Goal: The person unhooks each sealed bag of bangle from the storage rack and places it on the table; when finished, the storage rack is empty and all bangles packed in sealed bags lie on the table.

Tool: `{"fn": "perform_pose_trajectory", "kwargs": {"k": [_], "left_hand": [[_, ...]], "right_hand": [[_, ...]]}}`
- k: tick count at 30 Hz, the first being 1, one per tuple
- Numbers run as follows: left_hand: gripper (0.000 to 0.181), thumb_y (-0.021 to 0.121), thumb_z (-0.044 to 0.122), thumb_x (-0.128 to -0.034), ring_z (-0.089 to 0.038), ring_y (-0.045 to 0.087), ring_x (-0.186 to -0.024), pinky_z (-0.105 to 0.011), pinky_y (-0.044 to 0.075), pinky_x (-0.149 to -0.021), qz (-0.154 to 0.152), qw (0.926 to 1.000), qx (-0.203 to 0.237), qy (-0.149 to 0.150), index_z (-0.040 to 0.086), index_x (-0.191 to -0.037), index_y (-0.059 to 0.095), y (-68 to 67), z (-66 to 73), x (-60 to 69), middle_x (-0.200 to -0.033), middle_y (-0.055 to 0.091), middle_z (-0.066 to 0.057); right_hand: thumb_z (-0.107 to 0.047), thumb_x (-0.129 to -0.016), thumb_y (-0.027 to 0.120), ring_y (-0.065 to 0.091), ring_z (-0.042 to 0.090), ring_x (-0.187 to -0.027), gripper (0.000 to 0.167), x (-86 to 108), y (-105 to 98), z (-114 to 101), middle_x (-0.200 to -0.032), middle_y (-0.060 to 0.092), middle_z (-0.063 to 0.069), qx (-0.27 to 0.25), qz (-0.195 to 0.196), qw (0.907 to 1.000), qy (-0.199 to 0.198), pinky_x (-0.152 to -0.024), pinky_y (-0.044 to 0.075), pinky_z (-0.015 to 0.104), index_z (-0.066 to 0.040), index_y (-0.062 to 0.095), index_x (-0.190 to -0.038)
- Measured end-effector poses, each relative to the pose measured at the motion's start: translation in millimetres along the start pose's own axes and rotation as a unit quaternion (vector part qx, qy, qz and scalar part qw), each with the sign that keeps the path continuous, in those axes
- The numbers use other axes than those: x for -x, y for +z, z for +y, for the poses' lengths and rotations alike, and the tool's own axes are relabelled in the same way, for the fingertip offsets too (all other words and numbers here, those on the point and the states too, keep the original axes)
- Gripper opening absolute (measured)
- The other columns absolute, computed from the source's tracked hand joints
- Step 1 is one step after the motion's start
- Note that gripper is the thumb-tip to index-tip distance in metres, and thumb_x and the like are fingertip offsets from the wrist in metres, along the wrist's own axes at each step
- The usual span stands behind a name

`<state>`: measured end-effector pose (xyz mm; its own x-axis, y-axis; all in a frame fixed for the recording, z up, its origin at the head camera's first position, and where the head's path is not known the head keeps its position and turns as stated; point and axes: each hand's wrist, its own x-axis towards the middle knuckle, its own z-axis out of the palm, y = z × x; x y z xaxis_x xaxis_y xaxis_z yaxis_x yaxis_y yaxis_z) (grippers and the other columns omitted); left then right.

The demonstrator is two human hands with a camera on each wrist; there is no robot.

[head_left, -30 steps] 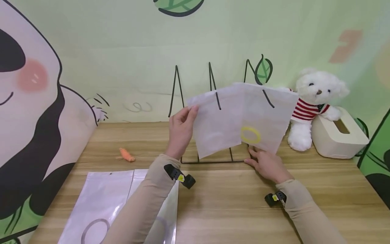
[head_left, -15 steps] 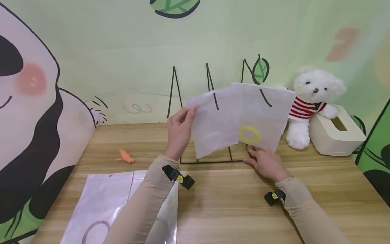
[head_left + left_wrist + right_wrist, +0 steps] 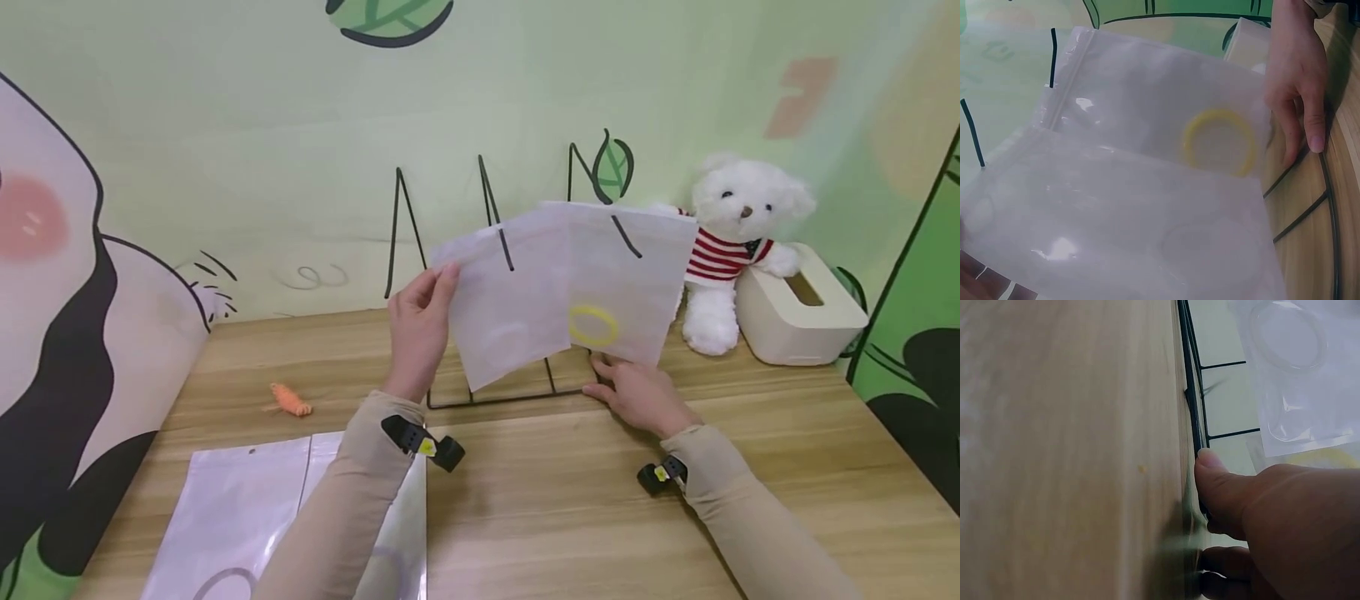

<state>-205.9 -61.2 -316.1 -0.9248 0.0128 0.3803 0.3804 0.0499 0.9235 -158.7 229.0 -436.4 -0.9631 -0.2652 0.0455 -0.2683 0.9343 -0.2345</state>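
Observation:
A black wire rack [image 3: 495, 402] with several upright prongs stands at the back of the table. Two whitish plastic zip bags hang on its prongs, side by side and overlapping. My left hand [image 3: 418, 337] pinches the outer edge of the left bag [image 3: 510, 308], thumb in front; its other fingers are partly hidden. Inside that bag a pale ring [image 3: 1324, 345] shows in the right wrist view. The right bag [image 3: 637, 283] holds a yellow ring [image 3: 1192, 134]. Down at the rack's right front corner, my right hand [image 3: 637, 393] grips the base wire between thumb and fingers.
Flat zip bags [image 3: 240, 492] lie at the front left, partly under my left forearm. An orange twisted piece [image 3: 290, 399] lies behind them. At the back right a white teddy bear [image 3: 712, 321] leans beside a cream tissue box [image 3: 798, 321]. A painted wall rises behind.
The head view has turned slightly right, so the scene shifts left in it. Both hands keep their hold on the left bag and the rack.

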Motion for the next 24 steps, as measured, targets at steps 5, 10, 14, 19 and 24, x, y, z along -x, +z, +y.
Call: {"fn": "perform_pose_trajectory", "kwargs": {"k": [5,10,14,19,24], "left_hand": [[0.039,0.060,0.044,-0.0946,-0.020,0.068,-0.084,-0.030,0.055,-0.071,0.008,0.9999,0.001,-0.007,0.011,-0.108,0.074,-1.4,3.6,-0.4,-0.097,0.073,-0.006],[0.035,0.061,0.038,-0.0957,-0.022,0.068,-0.085,-0.033,0.056,-0.072,0.006,0.9998,0.015,-0.011,0.009,-0.110,0.073,0.5,5.5,0.0,-0.099,0.073,-0.009],[0.034,0.061,0.035,-0.0961,-0.023,0.068,-0.086,-0.034,0.056,-0.073,0.002,0.9996,0.027,-0.013,0.007,-0.111,0.073,2.2,4.7,0.2,-0.100,0.072,-0.010],[0.035,0.061,0.039,-0.0950,-0.023,0.068,-0.084,-0.037,0.057,-0.073,0.007,0.9994,0.034,-0.007,0.009,-0.109,0.074,0.4,4.2,-0.4,-0.098,0.073,-0.008],[0.035,0.060,0.038,-0.0958,-0.023,0.068,-0.083,-0.039,0.056,-0.073,0.019,0.9994,0.030,0.002,0.007,-0.106,0.074,-4.8,9.7,0.4,-0.097,0.073,-0.010]], "right_hand": [[-0.041,-0.097,0.057,0.057,0.043,-0.113,0.060,-1.8,-1.4,-2.5,-0.139,0.051,0.023,-0.006,-0.003,1.0000,0.000,-0.079,0.052,0.053,0.000,0.049,-0.140],[-0.040,-0.097,0.057,0.059,0.043,-0.109,0.059,1.0,-2.5,-2.4,-0.138,0.051,0.023,-0.010,0.000,0.9999,0.001,-0.078,0.052,0.054,0.000,0.050,-0.139],[-0.039,-0.096,0.059,0.060,0.044,-0.105,0.058,3.4,-3.5,-2.4,-0.135,0.053,0.024,-0.005,0.007,1.0000,-0.002,-0.076,0.052,0.055,0.000,0.051,-0.138],[-0.040,-0.096,0.059,0.062,0.044,-0.101,0.058,2.0,-4.0,-3.9,-0.133,0.055,0.024,-0.002,0.009,0.9999,-0.005,-0.072,0.053,0.055,0.000,0.052,-0.138],[-0.040,-0.096,0.059,0.063,0.044,-0.099,0.058,-2.0,-2.5,-5.7,-0.131,0.056,0.024,-0.005,0.010,0.9999,-0.012,-0.069,0.053,0.054,0.001,0.052,-0.137]]}}
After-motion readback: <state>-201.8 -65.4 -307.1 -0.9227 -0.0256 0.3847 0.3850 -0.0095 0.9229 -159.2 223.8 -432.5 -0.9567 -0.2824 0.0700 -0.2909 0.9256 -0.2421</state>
